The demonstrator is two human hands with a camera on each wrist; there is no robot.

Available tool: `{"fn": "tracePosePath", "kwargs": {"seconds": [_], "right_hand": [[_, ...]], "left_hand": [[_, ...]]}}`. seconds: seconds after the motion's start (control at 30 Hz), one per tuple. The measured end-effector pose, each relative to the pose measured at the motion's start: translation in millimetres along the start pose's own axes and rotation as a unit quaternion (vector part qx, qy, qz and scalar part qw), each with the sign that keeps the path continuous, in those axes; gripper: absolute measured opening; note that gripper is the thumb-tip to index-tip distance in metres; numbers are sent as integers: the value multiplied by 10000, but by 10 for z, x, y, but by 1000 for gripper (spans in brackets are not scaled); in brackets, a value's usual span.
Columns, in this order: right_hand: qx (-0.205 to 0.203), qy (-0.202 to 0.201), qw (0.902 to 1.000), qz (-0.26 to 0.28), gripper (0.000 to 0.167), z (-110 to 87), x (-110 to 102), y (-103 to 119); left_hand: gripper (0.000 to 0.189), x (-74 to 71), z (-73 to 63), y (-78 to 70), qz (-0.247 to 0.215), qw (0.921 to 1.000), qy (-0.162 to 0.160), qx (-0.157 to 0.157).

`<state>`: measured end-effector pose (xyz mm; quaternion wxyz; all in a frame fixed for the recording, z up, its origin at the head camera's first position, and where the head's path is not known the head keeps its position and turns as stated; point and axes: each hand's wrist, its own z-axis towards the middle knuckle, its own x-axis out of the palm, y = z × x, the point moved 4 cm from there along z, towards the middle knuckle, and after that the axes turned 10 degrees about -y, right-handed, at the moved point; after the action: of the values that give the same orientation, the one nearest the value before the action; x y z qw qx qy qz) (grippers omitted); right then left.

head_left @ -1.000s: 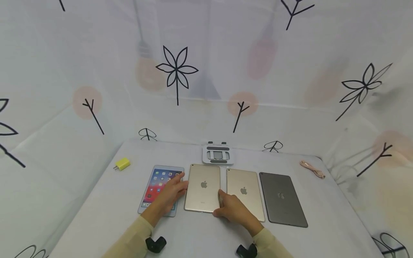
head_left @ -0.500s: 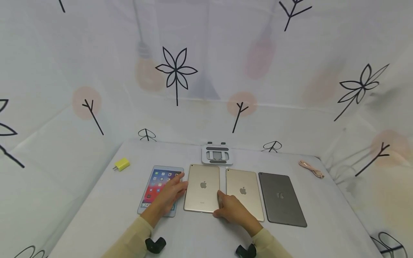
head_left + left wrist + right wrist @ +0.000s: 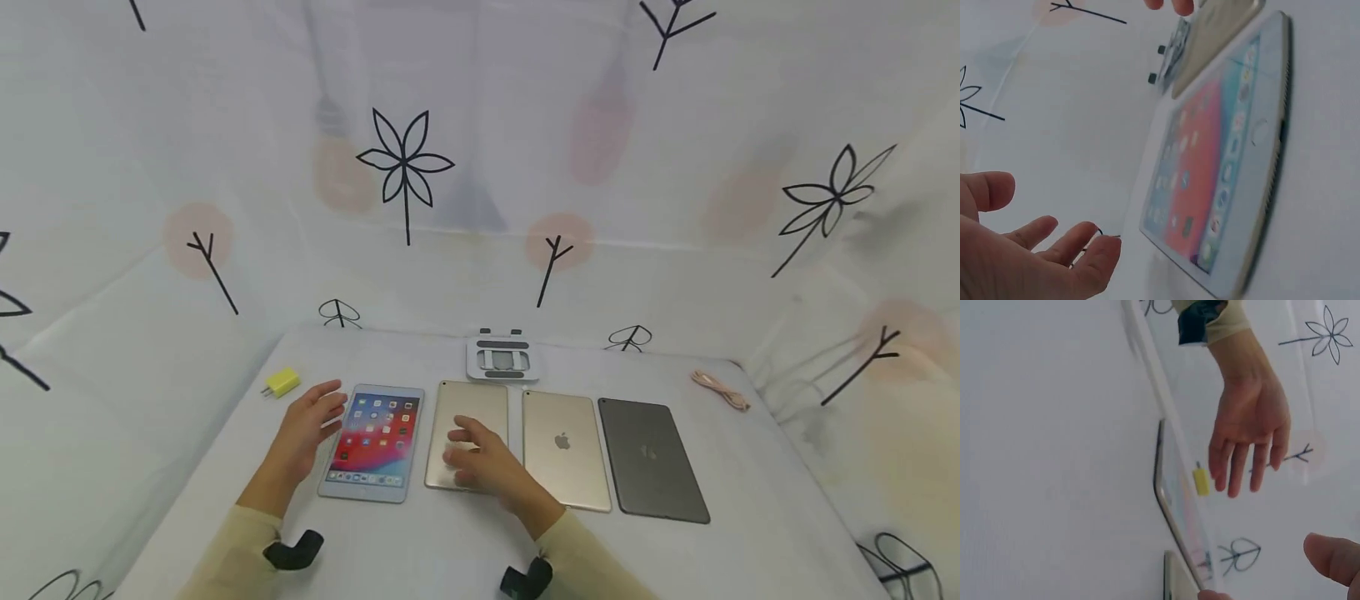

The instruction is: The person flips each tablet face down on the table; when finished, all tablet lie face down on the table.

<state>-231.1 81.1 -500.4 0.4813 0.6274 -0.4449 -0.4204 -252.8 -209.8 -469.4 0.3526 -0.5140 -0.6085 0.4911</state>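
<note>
My left hand [image 3: 303, 429] hovers by the left edge of a white tablet [image 3: 375, 444], which lies face up with its home screen lit. In the left wrist view, the fingers [image 3: 1079, 250] are relaxed and apart from that tablet [image 3: 1210, 169]. Over the first gold tablet [image 3: 472, 404], which lies back up, hangs my right hand [image 3: 491, 467] with loosely bent fingers and nothing in them. It hides part of that tablet's back. In the right wrist view, the left hand [image 3: 1250, 415] appears raised, palm showing, fingers straight.
To the right lie a second gold tablet [image 3: 566, 462] and a dark grey tablet [image 3: 654, 462], both back up. A grey-white folding stand [image 3: 502, 358] sits behind them. A yellow charger plug [image 3: 282, 382] is at back left, a coiled pink cable [image 3: 720, 389] at back right.
My left hand has moved left, off the white tablet to its left side. The right hand has left the gold tablet's lower right edge and come left, above its back. The tablets look unmoved.
</note>
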Motion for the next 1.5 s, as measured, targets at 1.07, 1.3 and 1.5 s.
{"fn": "tracePosePath", "kwargs": {"seconds": [1.07,1.3,1.5], "right_hand": [[747,-537,9866,1349,75,248,742,68],[849,-599,9808,1647,75,255,776,82],[481,107,9696,2397,60,271,890,172]], "left_hand": [[75,-25,-31,320,1734,9819,750,134],[83,9,-26,279,1746,9823,675,90],[89,61,-51,202,1575,9845,770,69]]}}
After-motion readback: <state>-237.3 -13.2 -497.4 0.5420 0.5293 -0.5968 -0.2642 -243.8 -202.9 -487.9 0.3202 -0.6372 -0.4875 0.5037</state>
